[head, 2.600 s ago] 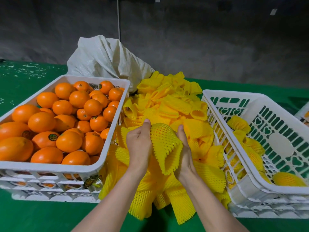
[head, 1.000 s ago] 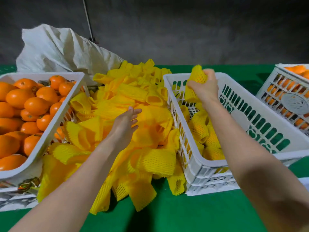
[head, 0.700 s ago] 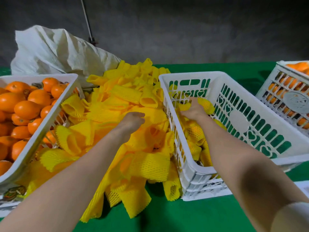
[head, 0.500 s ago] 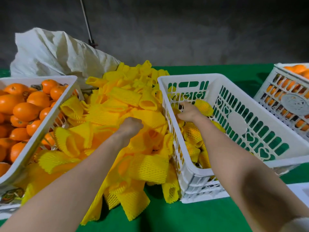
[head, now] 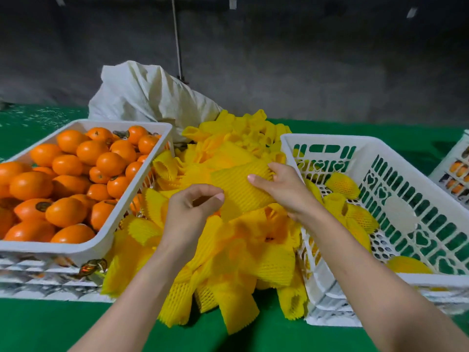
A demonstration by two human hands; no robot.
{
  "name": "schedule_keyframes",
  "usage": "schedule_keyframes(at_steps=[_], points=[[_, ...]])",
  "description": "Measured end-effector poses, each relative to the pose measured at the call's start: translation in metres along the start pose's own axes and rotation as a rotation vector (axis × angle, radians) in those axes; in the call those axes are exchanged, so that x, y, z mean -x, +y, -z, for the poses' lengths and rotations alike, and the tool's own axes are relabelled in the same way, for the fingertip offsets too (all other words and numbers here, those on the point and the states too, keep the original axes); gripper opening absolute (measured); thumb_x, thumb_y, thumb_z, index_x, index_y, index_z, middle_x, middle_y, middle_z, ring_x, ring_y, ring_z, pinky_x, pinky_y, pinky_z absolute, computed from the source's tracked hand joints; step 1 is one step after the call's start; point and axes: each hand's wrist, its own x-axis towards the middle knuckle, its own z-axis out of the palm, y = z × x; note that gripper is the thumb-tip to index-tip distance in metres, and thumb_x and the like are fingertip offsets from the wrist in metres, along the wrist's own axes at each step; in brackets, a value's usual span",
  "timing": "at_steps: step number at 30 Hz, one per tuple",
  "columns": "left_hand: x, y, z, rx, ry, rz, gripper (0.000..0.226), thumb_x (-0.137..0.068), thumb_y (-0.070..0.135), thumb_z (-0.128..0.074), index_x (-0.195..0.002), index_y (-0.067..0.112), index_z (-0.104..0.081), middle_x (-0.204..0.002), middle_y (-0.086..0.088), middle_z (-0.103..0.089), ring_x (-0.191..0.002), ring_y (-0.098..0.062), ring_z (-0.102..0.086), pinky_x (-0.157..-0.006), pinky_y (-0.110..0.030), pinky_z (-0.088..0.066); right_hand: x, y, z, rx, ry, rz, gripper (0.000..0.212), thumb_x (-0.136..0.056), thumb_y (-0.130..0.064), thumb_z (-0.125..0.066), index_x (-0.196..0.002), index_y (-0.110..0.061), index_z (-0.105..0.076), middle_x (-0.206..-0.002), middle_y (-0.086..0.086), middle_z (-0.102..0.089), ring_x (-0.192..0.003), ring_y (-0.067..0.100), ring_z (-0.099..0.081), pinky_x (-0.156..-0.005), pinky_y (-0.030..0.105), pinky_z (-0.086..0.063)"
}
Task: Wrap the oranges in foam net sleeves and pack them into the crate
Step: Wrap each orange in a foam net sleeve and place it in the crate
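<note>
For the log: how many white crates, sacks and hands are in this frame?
White crates: 3 (left, right, far-right edge)
White sack: 1
Hands: 2 (left, right)
Total: 6

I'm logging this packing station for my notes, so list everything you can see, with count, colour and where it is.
oranges: many, orange, unwrapped, in the left crate
left crate: one, white, left on the table
foam net sleeves: a pile, yellow, between the two crates
held sleeve: one, yellow, above the pile
right crate: one, white, right of the pile
wrapped oranges: several, in yellow sleeves, inside the right crate
far crate: one, white, at the right edge, orange fruit inside
sack: one, whitish, behind the pile
table cover: green
left hand: fingers curled at the held sleeve's near end, grip unclear
right hand: grips the held sleeve's far end
</note>
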Motion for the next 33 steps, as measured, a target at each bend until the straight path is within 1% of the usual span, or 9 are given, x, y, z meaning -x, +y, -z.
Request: schedule_keyframes(at_steps=[5,7,9,13,16,21,26,30,33], points=[[0.004,0.006,0.024,0.181,-0.132,0.297,0.049,-0.068,0.021,-0.076,-0.113,0.018,-0.057,-0.094,0.005,-0.066,-0.081,-0.01,-0.066,-0.067,-0.032,-0.049,0.015,0.002,-0.041,0.002,-0.008,0.14,0.028,-0.086,-0.011,-0.065,-0.109,0.002,-0.056,-0.111,0.019,-0.062,-0.108,0.031,-0.056,-0.095,0.035,-0.043],[0.011,0.004,0.028,0.131,-0.121,0.221,0.019,-0.082,0.011,-0.07,-0.09,0.026,-0.063,-0.069,0.021,-0.069,-0.061,0.008,-0.063,-0.054,-0.016,-0.05,0.019,0.008,-0.056,0.112,0.02,0.174,0.035,-0.084,-0.018,-0.069,-0.116,-0.008,-0.057,-0.107,0.003,-0.061,-0.101,0.019,-0.054,-0.088,0.026,-0.041],[0.019,-0.005,0.034,-0.051,-0.011,0.02,0.031,-0.09,0.004,-0.062,-0.077,0.033,-0.063,-0.057,0.024,-0.065,-0.051,0.01,-0.058,-0.046,-0.008,-0.044,0.023,0.014,-0.072,0.186,0.12,0.192,0.044,-0.081,-0.023,-0.072,-0.122,-0.016,-0.058,-0.105,-0.002,-0.059,-0.098,0.014,-0.053,-0.086,0.03,-0.045],[0.03,-0.018,0.05,-0.273,0.119,-0.244,0.023,-0.089,0.009,-0.063,-0.1,0.029,-0.069,-0.094,0.007,-0.069,-0.085,-0.01,-0.064,-0.072,-0.027,-0.05,0.032,0.013,-0.104,0.309,0.313,0.4,0.029,-0.078,-0.014,-0.075,-0.105,-0.004,-0.068,-0.102,0.01,-0.066,-0.093,0.023,-0.062,-0.083,0.027,-0.046],[0.032,-0.023,0.064,-0.333,0.211,-0.295,0.024,-0.088,0.011,-0.065,-0.1,0.031,-0.066,-0.093,0.012,-0.064,-0.087,-0.015,-0.062,-0.072,-0.03,-0.049,0.036,0.006,-0.123,0.32,0.414,0.595,0.016,-0.072,-0.01,-0.076,-0.081,-0.001,-0.066,-0.086,0.011,-0.064,-0.083,0.02,-0.059,-0.076,0.024,-0.042],[0.028,-0.023,0.097,-0.467,0.199,-0.277,0.015,-0.088,0.025,-0.066,-0.102,0.019,-0.062,-0.089,0.009,-0.059,-0.08,-0.012,-0.054,-0.063,-0.011,-0.038,0.026,-0.014,-0.146,0.047,0.209,0.492,0.016,-0.077,-0.017,-0.056,-0.071,-0.022,-0.042,-0.073,-0.004,-0.049,-0.073,0.003,-0.047,-0.067,0.017,-0.036],[0.005,0.0,0.15,-0.189,0.056,-0.148,0.032,-0.095,0.053,-0.044,-0.084,0.034,-0.068,-0.081,0.008,-0.064,-0.078,-0.008,-0.058,-0.072,-0.026,-0.047,0.011,-0.019,-0.162,0.019,0.124,0.495,0.014,-0.084,-0.023,-0.053,-0.078,-0.026,-0.041,-0.069,-0.011,-0.039,-0.061,0.003,-0.035,-0.054,0.017,-0.03],[-0.053,-0.01,0.207,-0.942,0.069,-0.038,0.031,-0.094,0.017,-0.056,-0.123,0.007,-0.057,-0.125,-0.016,-0.058,-0.115,-0.032,-0.053,-0.092,-0.045,-0.046,0.008,-0.02,-0.167,-0.027,-0.03,0.482,0.014,-0.084,-0.021,-0.057,-0.078,-0.025,-0.044,-0.065,-0.011,-0.038,-0.052,0.0,-0.034,-0.049,0.01,-0.028],[-0.078,-0.025,0.233,-1.369,-0.059,0.222,0.049,-0.085,0.023,-0.065,-0.129,0.011,-0.048,-0.132,-0.018,-0.045,-0.124,-0.04,-0.036,-0.099,-0.05,-0.038,0.006,-0.019,-0.167,-0.018,-0.051,0.464,0.019,-0.087,-0.014,-0.061,-0.08,-0.025,-0.048,-0.065,-0.013,-0.042,-0.052,-0.003,-0.042,-0.049,0.006,-0.032]])
